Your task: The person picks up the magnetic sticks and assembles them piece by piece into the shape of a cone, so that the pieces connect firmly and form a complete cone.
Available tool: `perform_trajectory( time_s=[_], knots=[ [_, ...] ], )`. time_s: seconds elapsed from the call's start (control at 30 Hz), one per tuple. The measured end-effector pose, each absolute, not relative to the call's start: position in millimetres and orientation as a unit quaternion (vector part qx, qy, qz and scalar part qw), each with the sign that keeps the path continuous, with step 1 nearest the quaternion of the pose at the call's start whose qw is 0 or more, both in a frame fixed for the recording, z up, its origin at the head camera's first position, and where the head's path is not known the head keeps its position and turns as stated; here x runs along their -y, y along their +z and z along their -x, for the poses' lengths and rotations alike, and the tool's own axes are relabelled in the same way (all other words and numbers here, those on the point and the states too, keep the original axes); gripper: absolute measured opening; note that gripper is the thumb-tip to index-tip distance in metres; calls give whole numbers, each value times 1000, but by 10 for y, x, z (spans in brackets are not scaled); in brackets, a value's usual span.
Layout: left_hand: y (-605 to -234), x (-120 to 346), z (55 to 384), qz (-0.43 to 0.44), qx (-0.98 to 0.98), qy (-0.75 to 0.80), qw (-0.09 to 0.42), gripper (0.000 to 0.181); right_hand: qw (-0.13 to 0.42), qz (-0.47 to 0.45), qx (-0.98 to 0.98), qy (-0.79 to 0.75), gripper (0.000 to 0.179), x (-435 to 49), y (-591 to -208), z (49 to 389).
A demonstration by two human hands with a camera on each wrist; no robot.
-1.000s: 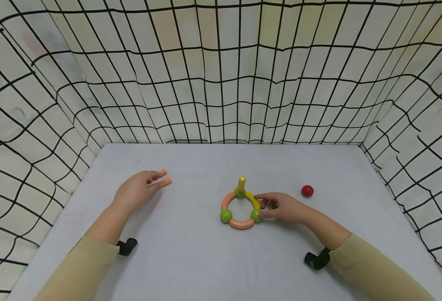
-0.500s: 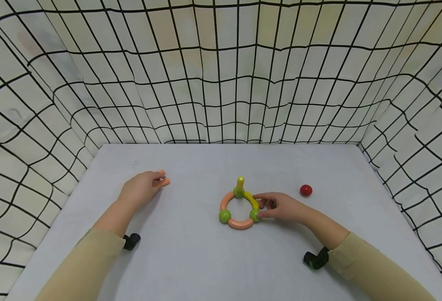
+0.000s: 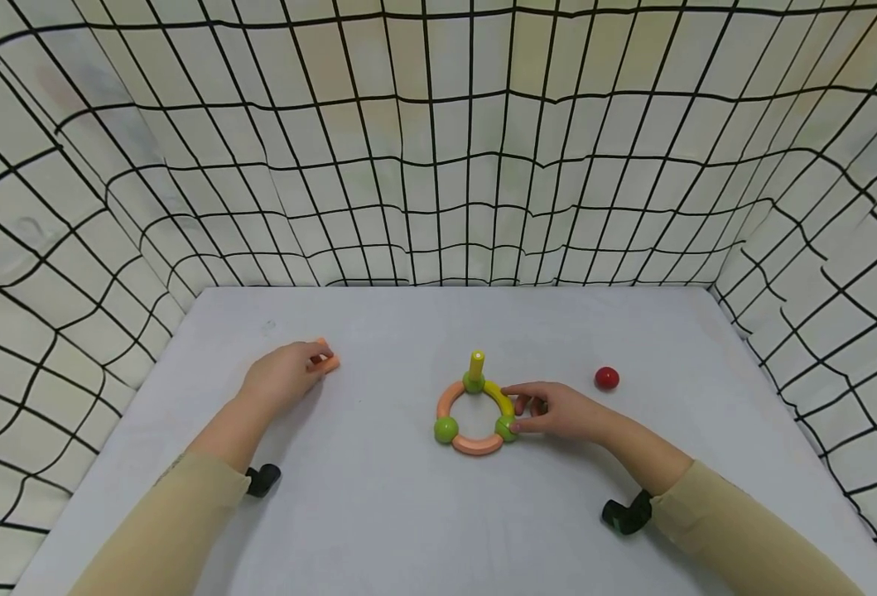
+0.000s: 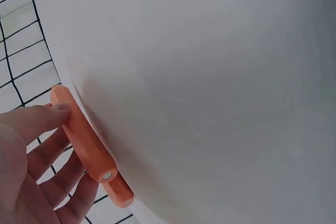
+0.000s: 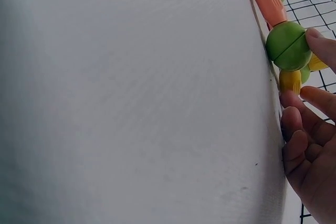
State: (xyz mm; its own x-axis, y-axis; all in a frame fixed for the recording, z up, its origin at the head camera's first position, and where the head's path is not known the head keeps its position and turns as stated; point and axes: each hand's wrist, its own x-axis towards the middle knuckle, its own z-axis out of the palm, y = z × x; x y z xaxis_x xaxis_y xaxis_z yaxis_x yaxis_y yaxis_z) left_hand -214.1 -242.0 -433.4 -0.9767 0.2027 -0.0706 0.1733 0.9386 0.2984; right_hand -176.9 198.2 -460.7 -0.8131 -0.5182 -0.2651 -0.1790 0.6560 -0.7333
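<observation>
My left hand (image 3: 281, 377) is at the table's left side. It pinches an orange magnetic stick (image 4: 86, 137) between thumb and fingers. A second orange stick (image 4: 122, 193) lies just behind it, partly hidden; whether the fingers hold it too is unclear. Near the middle lies a ring of green balls and curved orange and yellow pieces (image 3: 479, 445), with a yellow stick (image 3: 477, 364) standing up from its far ball. My right hand (image 3: 563, 411) grips the ring's right side. Its thumb is on a green ball (image 5: 289, 45) and its index finger at the yellow curved piece (image 3: 503, 397).
Behind the right hand a red ball (image 3: 606, 378) sits on the white table (image 3: 378, 513). Black netting (image 3: 438, 182) over white walls surrounds the back and sides of the table. A dark wrist camera (image 3: 627, 513) sticks out under each sleeve.
The left hand's thumb and fingers have drawn closer together, and the ends of the two orange sticks have come nearer each other. The right hand and the ring stay put.
</observation>
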Motion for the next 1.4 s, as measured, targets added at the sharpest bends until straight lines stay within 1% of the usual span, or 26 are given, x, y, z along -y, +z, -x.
perform_trajectory(
  time_s=[0.17,0.47,0.7,0.97,1.23,1.4],
  knots=[
    [-4289,2310,2063,-101,-979,173,44,32,232,198,-882,-360,63,-1984,-4609,1761],
    [-4181,2038,1899,-130,-970,206,10,29,232,198,-882,-361,62,-1979,-4602,1751],
    [-4113,1869,1763,-142,-961,236,25,31,232,202,-877,-369,61,-1983,-4608,1752],
    [-4075,1713,1628,-150,-944,294,30,36,232,202,-876,-372,62,-1984,-4611,1750],
    [-4082,1547,1543,-173,-916,360,30,38,230,201,-877,-370,62,-1988,-4624,1745],
    [-4088,1439,1493,-178,-899,397,41,41,226,205,-878,-368,62,-1989,-4637,1746]
  ],
)
